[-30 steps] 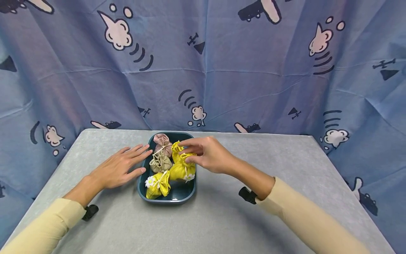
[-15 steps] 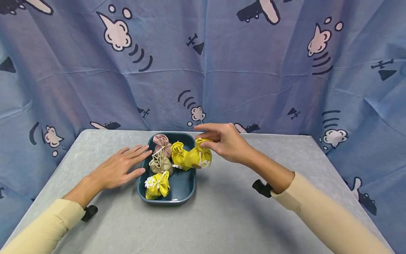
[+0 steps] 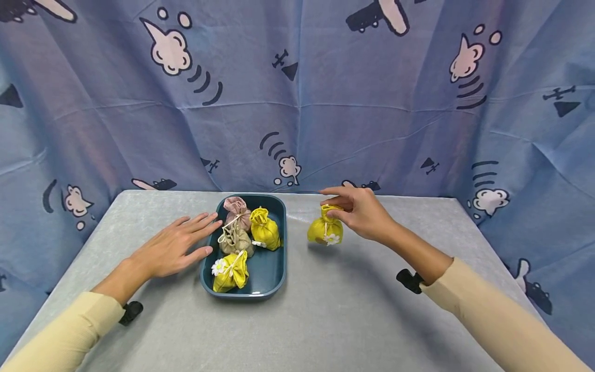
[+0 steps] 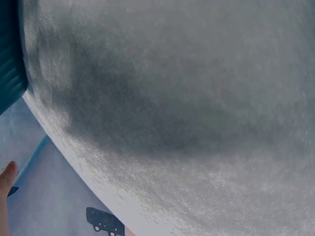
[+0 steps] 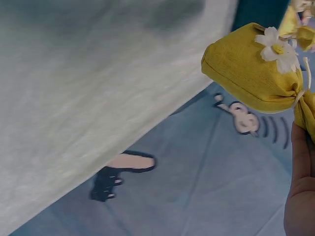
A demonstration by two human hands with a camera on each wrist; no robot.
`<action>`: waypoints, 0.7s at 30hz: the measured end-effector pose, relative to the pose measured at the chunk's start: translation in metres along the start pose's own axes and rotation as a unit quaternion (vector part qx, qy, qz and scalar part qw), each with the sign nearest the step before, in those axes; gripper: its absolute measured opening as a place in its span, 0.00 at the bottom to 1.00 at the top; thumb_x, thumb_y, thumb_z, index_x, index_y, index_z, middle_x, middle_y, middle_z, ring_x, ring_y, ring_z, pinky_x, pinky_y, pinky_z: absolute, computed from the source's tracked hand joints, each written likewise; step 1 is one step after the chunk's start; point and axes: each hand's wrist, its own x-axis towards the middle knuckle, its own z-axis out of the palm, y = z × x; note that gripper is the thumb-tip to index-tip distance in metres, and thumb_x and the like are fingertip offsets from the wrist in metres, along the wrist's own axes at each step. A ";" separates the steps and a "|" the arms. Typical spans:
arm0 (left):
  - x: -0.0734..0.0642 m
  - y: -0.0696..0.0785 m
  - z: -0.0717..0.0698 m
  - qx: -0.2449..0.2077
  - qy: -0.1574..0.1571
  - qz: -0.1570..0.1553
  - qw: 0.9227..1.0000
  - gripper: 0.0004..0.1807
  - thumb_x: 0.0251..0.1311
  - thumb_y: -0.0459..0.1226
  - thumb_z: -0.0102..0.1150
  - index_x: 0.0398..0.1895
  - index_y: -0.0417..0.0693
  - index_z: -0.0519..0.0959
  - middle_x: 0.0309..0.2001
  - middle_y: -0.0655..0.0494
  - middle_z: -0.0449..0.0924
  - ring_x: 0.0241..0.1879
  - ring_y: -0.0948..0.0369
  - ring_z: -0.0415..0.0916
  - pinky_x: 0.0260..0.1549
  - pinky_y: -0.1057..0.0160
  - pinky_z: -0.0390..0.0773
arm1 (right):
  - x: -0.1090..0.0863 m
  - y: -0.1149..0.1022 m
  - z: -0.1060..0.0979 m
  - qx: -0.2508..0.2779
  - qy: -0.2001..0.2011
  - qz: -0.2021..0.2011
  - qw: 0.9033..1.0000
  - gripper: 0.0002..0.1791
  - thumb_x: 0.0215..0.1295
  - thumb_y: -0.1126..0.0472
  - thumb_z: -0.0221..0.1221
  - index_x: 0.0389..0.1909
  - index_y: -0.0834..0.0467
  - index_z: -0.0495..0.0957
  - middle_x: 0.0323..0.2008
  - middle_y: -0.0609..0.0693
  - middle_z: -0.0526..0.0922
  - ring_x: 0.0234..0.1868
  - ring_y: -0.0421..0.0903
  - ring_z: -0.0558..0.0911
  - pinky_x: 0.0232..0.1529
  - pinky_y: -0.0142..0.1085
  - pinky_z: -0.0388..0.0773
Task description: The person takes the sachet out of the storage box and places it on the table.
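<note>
Backdrop, one: blue printed fabric (image 3: 372, 129), creased, hung behind one grey-covered table (image 3: 325, 325). Tray, one: dark teal, rounded rectangle (image 3: 267, 276), left of the table's centre. Drawstring pouches, five in all: three yellow, one pink, one beige. Inside the tray, four: the pink pouch (image 3: 238, 214) at the far left; the beige pouch (image 3: 236, 242) against its near side; the upright yellow pouch (image 3: 266, 231) to their right; the tilted yellow pouch (image 3: 231, 274) at the near left. Outside the tray, one: the daisy-trimmed yellow pouch (image 3: 321, 231), right of the tray and apart from it. Your right hand (image 3: 364, 212) pinches this one by its gathered neck, the body hanging below your fingertips; whether its base meets the tabletop you cannot tell. White daisies, three, one per yellow pouch. Your left hand (image 3: 178, 245), one, grasps nothing, fingers extended, fingertips by the tray's left rim. Sleeves, two, cream (image 3: 492, 310). Black wrist devices, two (image 3: 409, 280), one under each wrist.
</note>
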 end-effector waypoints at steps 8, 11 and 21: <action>0.000 0.001 0.000 -0.001 0.000 0.001 1.000 0.34 0.74 0.53 0.48 0.78 0.52 0.58 0.77 0.51 0.55 0.75 0.48 0.53 0.68 0.36 0.54 | -0.007 0.022 -0.004 -0.009 0.014 0.026 1.000 0.25 0.58 0.76 0.66 0.59 0.66 0.77 0.46 0.59 0.87 0.46 0.52 0.87 0.44 0.36 0.83; -0.001 0.001 0.000 -0.002 -0.001 -0.001 1.000 0.34 0.74 0.53 0.48 0.78 0.52 0.58 0.77 0.49 0.55 0.75 0.48 0.53 0.68 0.36 0.54 | -0.009 0.028 -0.004 -0.010 0.020 0.034 0.999 0.25 0.58 0.76 0.66 0.59 0.66 0.78 0.46 0.59 0.87 0.46 0.52 0.87 0.44 0.37 0.83; 0.000 0.001 -0.001 -0.001 -0.001 -0.001 1.000 0.34 0.74 0.53 0.48 0.78 0.53 0.58 0.77 0.49 0.55 0.75 0.48 0.54 0.67 0.36 0.55 | -0.016 0.045 0.002 -0.015 0.030 0.035 0.999 0.24 0.57 0.77 0.67 0.56 0.68 0.79 0.44 0.60 0.87 0.44 0.54 0.87 0.42 0.36 0.84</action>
